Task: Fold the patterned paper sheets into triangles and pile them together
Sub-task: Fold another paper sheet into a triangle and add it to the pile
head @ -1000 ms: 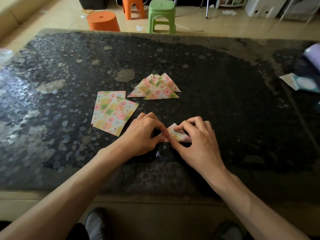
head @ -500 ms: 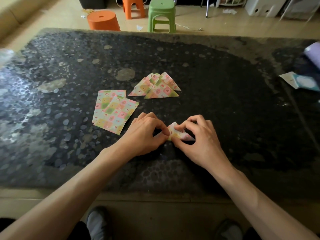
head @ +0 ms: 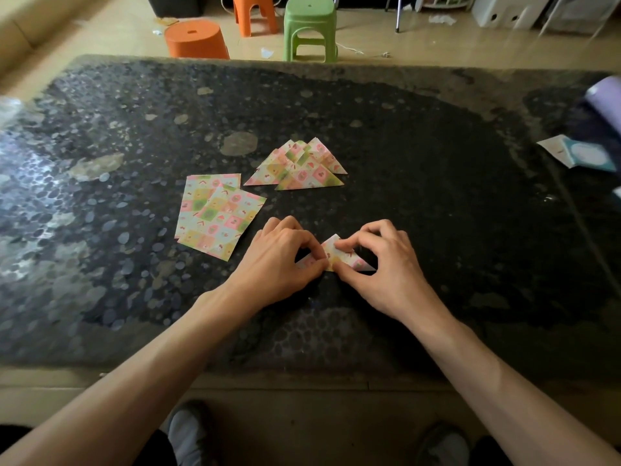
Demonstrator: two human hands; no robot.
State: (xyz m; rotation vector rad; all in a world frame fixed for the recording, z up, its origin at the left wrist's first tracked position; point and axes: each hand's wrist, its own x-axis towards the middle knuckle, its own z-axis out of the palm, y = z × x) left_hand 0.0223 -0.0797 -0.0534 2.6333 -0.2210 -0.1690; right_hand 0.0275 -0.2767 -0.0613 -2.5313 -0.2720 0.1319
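Left hand (head: 279,260) and right hand (head: 386,264) meet just below the centre of the frame, both curled over one half-folded sheet (head: 339,255). With my left I pinch its left end between thumb and forefinger. With my right I grip the other side, thumb at the near edge and fingertips pressing on top. The paper lies flat on the dark pebbled table (head: 437,196), and a pale corner pokes up between my hands.

Above them, near the middle of the frame, lies the pile of triangles (head: 299,168) — overlapping, points facing away from me. To the left of my hands lie the flat sheets (head: 215,216), the top one skewed; their pink, green and yellow squares carry small pictures but no words I can read.

At the right edge lies a white and teal card (head: 578,154) — its print is too small to read. Along the top stand two orange stools (head: 195,40) and a green stool (head: 311,28).
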